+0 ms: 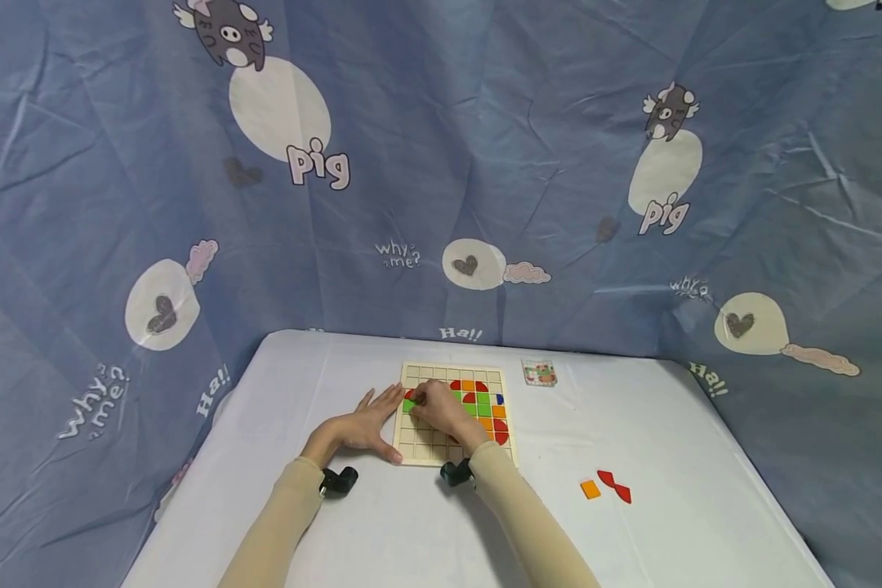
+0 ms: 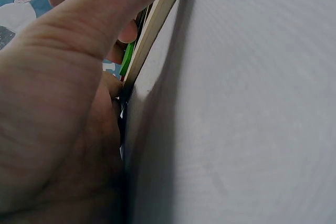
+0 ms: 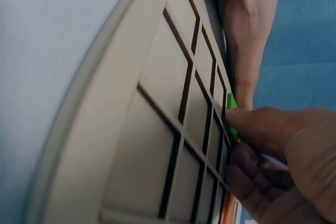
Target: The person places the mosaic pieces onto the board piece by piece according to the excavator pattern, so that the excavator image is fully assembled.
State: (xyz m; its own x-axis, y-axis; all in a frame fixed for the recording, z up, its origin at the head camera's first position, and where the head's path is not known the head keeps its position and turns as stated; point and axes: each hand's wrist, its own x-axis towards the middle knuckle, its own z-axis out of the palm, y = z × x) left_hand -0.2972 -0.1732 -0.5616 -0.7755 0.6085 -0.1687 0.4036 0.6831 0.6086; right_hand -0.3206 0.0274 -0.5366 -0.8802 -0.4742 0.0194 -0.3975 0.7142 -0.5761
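A flat wooden grid board (image 1: 456,415) lies in the middle of the head view on the white table (image 1: 382,523). Its long side runs from the bottom of the frame towards the top. The right hand (image 1: 441,411) rests on the board and pinches a small green tile (image 1: 408,404) at the board's left edge, just above the middle. The left hand (image 1: 363,425) lies flat with straight fingers, touching that left edge, right beside the green tile. An orange square tile (image 1: 590,489) and a red bow-shaped tile (image 1: 614,486) lie at the lower right, well apart from both hands.
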